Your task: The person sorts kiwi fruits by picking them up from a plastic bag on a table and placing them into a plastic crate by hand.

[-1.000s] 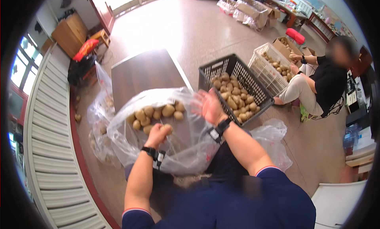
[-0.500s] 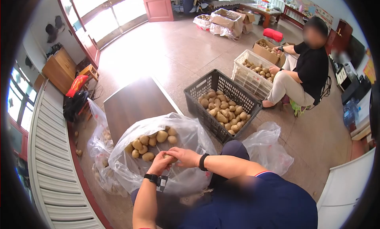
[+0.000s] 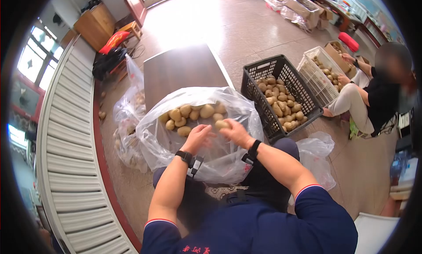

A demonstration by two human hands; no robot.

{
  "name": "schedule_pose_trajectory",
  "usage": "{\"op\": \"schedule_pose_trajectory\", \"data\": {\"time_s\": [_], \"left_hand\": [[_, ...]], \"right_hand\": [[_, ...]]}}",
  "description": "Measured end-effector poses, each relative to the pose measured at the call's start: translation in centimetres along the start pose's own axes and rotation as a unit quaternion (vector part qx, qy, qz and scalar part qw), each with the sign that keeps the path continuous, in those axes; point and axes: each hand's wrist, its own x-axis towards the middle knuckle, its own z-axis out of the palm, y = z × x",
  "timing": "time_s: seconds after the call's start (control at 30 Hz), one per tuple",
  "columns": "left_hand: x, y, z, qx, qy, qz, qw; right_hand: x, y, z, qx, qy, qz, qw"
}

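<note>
- One potato (image 3: 222,125) sits in your right hand (image 3: 238,133), gripped between thumb and fingers, above the open plastic bag (image 3: 200,169).
- Your left hand (image 3: 199,139) is half open, fingers loosely curled and slightly blurred; nothing shows in its grasp (its palm is turned from view, so you can't check fully).
- That potato lies to the right of your left hand, apart from it, with a gap between.
- Just beyond both hands, more potatoes (image 3: 185,110) lie grouped inside the bag's far side.
- Behind the bag is a dark board (image 3: 181,71); to the right stands a black crate (image 3: 269,59) holding potatoes.
- Farther right, another person (image 3: 381,93) sits beside a white crate (image 3: 306,74), also holding potatoes.
</note>
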Motion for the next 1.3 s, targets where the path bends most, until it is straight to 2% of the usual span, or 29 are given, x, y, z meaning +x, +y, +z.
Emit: {"op": "schedule_pose_trajectory", "data": {"time_s": [0.03,0.07,0.17,0.23,0.3,0.37,0.47,0.5,0.57,0.6,0.63,0.7,0.73,0.77,0.8,0.83,0.9,0.97,1.17,1.3], "left_hand": [[0.0,0.2,0.2,-0.019,0.002,-0.005,1.0],[0.0,0.3,0.1,-0.021,0.005,-0.001,1.0],[-0.2,0.9,0.0,-0.041,0.031,-0.001,0.999],[0.2,0.9,-0.2,-0.07,0.037,-0.01,0.997],[0.5,1.0,-0.5,-0.099,0.048,-0.002,0.994],[0.9,0.9,-1.2,-0.15,0.036,-0.01,0.988],[1.2,1.3,-1.7,-0.19,0.056,-0.009,0.98],[1.3,1.0,-1.7,-0.211,0.048,-0.01,0.976],[1.1,0.8,-1.8,-0.209,0.058,-0.024,0.976],[1.3,1.2,-1.9,-0.207,0.057,-0.024,0.976],[1.7,1.2,-2.1,-0.202,0.058,-0.02,0.977],[1.8,0.6,-2.2,-0.127,0.133,-0.006,0.983],[1.7,0.4,-2.4,-0.11,0.159,-0.007,0.981],[1.7,0.4,-2.8,-0.108,0.159,-0.006,0.981],[1.8,0.2,-3.3,-0.078,0.207,0.004,0.975],[1.9,-0.2,-3.5,-0.047,0.25,0.01,0.967],[1.9,-0.6,-4.4,-0.03,0.281,0.015,0.959],[2.2,-0.9,-5.3,-0.008,0.302,0.027,0.953],[3.0,-1.7,-5.9,0.041,0.337,0.007,0.94],[3.5,-3.0,-6.8,0.086,0.311,-0.022,0.946]], "right_hand": [[0.3,-1.3,-0.8,0.131,-0.007,0.108,0.985],[0.4,-2.6,-1.7,0.258,0.025,0.148,0.954],[2.4,-3.7,-6.3,0.564,0.038,0.076,0.821],[3.0,-4.0,-9.5,0.623,0.1,0.007,0.776],[4.2,-1.7,-11.2,0.575,0.199,0.042,0.793],[5.4,2.9,-12.5,0.544,0.221,0.173,0.79],[3.7,-1.9,-8.9,0.41,0.26,0.085,0.87],[2.8,-4.9,-7.3,0.358,0.234,0.007,0.904],[2.0,-8.6,-3.6,0.241,0.185,-0.07,0.95],[1.8,-8.9,-2.4,0.16,0.118,-0.105,0.974],[2.1,-7.6,-1.3,0.058,0.081,-0.11,0.989],[2.5,-5.8,0.5,-0.02,-0.014,-0.078,0.997],[2.5,-5.3,0.6,-0.019,-0.014,-0.081,0.996],[2.4,-4.8,0.4,0.019,-0.016,0.004,1.0],[2.2,-4.4,-0.1,0.058,-0.016,0.092,0.994],[2.2,-4.0,-0.8,0.061,-0.008,0.097,0.993],[2.9,-3.3,-3.1,0.209,0.065,0.144,0.965],[3.7,-4.2,-5.7,0.32,0.098,0.134,0.933],[5.1,-2.6,-13.3,0.432,0.24,0.138,0.858],[5.4,3.8,-18.0,0.465,0.321,0.234,0.791]]}}
